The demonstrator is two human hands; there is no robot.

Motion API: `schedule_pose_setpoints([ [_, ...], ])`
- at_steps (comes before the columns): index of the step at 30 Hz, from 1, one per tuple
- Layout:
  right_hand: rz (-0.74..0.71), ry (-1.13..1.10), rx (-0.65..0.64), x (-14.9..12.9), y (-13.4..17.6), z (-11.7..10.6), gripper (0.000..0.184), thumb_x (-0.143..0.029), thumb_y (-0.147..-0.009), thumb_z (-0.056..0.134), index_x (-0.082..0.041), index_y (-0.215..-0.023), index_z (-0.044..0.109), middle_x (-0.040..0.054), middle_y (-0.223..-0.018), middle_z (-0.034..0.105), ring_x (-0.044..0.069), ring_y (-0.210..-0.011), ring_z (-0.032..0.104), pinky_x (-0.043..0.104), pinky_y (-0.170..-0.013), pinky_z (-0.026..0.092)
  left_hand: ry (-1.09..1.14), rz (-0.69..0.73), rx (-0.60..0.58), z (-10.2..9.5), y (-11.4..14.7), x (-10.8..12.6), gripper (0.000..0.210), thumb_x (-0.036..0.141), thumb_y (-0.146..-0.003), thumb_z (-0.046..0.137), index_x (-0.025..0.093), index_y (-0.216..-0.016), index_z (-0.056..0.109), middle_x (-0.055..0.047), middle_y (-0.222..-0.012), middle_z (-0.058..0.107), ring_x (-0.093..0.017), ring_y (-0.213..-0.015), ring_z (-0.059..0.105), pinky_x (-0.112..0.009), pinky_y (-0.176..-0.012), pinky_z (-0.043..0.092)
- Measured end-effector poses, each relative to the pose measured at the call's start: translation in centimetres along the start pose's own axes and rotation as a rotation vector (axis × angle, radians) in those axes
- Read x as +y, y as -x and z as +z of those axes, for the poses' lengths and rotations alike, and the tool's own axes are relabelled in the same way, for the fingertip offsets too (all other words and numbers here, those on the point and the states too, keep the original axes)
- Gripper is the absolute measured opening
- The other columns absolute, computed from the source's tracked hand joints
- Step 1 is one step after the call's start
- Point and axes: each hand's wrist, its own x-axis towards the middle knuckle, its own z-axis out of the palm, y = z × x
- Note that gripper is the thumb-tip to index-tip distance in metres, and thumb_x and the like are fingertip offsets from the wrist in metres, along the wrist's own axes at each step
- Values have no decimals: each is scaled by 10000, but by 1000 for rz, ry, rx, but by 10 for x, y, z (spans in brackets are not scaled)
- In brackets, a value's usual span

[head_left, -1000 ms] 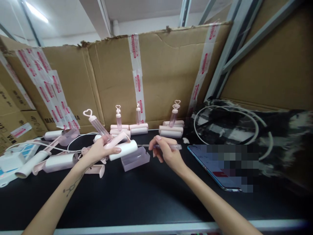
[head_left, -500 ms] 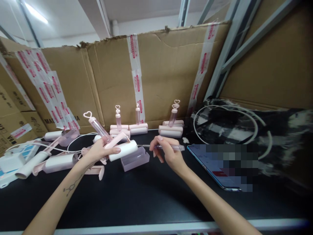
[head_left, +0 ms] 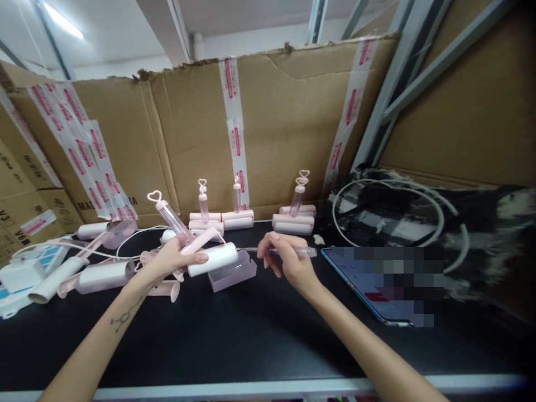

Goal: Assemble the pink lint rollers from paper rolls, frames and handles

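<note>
My left hand [head_left: 178, 258] is closed around a pink lint roller [head_left: 215, 259], its white roll pointing right and its clear handle with a heart-shaped loop tilting up to the left. In my right hand [head_left: 288, 257] a screwdriver [head_left: 304, 252] with a clear handle lies level between the fingers. Its thin metal shaft reaches the right end of the white roll; whether the tip touches is too small to tell. Below the roll, on the black tabletop, rests a translucent lilac cover [head_left: 232, 274].
Several assembled lint rollers [head_left: 293, 224] stand along the cardboard wall [head_left: 285, 123]. Loose roller parts [head_left: 104, 276] and a white power strip [head_left: 25, 279] lie at left. On the right are a phone [head_left: 355, 285] and a coiled white cable [head_left: 441, 223].
The view has shifted very slightly. Both hands, the lint roller and the screwdriver keep nearly the same position relative to one another.
</note>
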Motion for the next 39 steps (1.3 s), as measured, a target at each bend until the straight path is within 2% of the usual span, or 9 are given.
schedule_pose_setpoints([
  [6, 55, 74, -63, 7, -1, 6, 475, -440, -872, 393, -160, -550, 601, -25, -397, 438, 64, -311, 346, 204, -319, 213, -107, 0, 13, 2, -5, -7, 431, 348, -489, 791, 168, -826, 591, -11, -656, 605, -153, -526, 563, -214, -428, 405],
  [15, 7, 228, -33, 10, -4, 5, 473, -381, -869, 424, -161, -483, 587, -17, -404, 452, 91, -381, 425, 228, -413, 316, -120, -31, 115, 2, 2, 3, 448, 332, -478, 804, 159, -834, 595, 27, -623, 570, -120, -482, 525, -187, -377, 373],
  [18, -21, 155, 79, 1, -4, -1, 454, -420, -886, 406, -163, -565, 596, -28, -417, 452, 96, -383, 453, 227, -434, 364, 63, -6, 155, 6, 4, 7, 447, 336, -532, 788, 146, -887, 596, 13, -635, 592, -111, -462, 531, -183, -363, 390],
  [20, -40, 53, 137, -4, -4, -1, 382, -434, -898, 396, -167, -741, 619, -15, -541, 549, 112, -457, 549, 240, -520, 438, 289, 21, 166, 12, 4, 9, 430, 339, -589, 763, 145, -925, 578, -4, -680, 619, -119, -499, 569, -181, -380, 421],
  [24, -6, -158, 45, -4, -3, 19, 235, -420, -867, 480, -190, -845, 525, 43, -978, 607, 163, -766, 651, 295, -740, 487, 707, -12, 179, 36, 10, 12, 435, 283, -649, 738, 149, -1020, 554, -63, -910, 666, -160, -704, 647, -206, -517, 512],
  [27, 32, -341, -14, 0, -2, 43, 271, -360, -780, 622, -234, -833, 387, 1, -946, 569, 157, -841, 616, 265, -711, 492, 770, -30, 104, 53, 19, 13, 429, 259, -661, 734, 133, -1036, 571, -89, -962, 672, -189, -811, 653, -226, -615, 528],
  [30, 4, -404, -5, 1, -4, 55, 333, -322, -778, 621, -264, -868, 306, -28, -863, 522, 142, -798, 588, 253, -660, 489, 698, 66, 38, 61, 25, 13, 453, 260, -660, 735, 137, -1064, 570, -94, -1012, 663, -217, -901, 640, -256, -707, 521],
  [36, -320, 247, -69, 2, -7, 43, 307, -244, -756, 618, -237, -894, 343, 11, -903, 510, 165, -811, 541, 304, -739, 444, 617, 319, 224, 50, 15, 1, 585, 237, -628, 754, 210, -1147, 487, -92, -1194, 593, -249, -1085, 565, -367, -895, 464],
  [39, -456, 590, -111, 4, -7, 41, 246, -168, -773, 562, -219, -924, 374, 58, -986, 560, 218, -917, 537, 363, -789, 413, 589, 301, 173, 50, 11, -4, 689, 226, -598, 769, 230, -1200, 434, -103, -1229, 568, -261, -1080, 568, -399, -891, 468],
])
